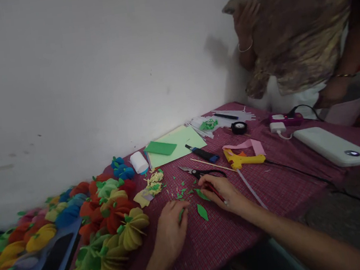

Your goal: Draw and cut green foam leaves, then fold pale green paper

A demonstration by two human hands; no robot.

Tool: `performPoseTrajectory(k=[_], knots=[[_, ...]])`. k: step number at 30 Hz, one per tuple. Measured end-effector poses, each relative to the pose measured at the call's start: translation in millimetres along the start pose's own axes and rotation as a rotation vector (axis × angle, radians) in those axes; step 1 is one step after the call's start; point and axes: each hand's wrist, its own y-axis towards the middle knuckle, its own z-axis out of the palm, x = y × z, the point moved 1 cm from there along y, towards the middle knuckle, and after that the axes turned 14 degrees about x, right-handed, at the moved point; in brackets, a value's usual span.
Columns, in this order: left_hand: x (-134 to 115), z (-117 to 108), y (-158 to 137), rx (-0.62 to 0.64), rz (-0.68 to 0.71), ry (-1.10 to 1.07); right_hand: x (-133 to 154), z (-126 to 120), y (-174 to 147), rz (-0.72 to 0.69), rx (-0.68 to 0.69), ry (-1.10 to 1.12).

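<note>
My left hand (pixel 173 224) is closed over the table, with a small green piece (pixel 181 215) showing between thumb and fingers. My right hand (pixel 220 190) grips a slim red pen or pencil (pixel 217 192); which of the two I cannot tell. Under its fingertips is a green leaf-shaped cutout (pixel 202 195), and another leaf-shaped cutout (pixel 202 212) lies flat on the cloth between the hands. Black-handled scissors (pixel 200 172) rest just beyond my right hand. Small green scraps (pixel 182 193) are strewn around them.
Colourful pumpkin-like crafts (pixel 111 216) crowd the left. Farther back lie pale green sheets (pixel 181 145), a utility knife (pixel 203 153) and black tape (pixel 239 127). A yellow glue gun (pixel 243 159), its cord and a white power bank (pixel 335 145) are rightward. A person (pixel 304 29) stands there holding a phone.
</note>
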Motion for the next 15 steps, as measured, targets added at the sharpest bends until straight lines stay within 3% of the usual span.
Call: performPoseTrajectory(k=[4, 8, 12, 15], knots=[[-10, 14, 0, 0.155, 0.105, 0.173, -4, 2, 18, -0.015, -0.025, -0.095], [-10, 16, -9, 0.263, 0.151, 0.276, 3, -7, 9, 0.010, -0.069, -0.044], [-10, 9, -15, 0.366, 0.208, 0.277, 13, -10, -13, 0.193, 0.009, 0.426], [-9, 4, -15, 0.455, 0.234, 0.223, 11, -2, -20, 0.296, 0.083, 0.548]])
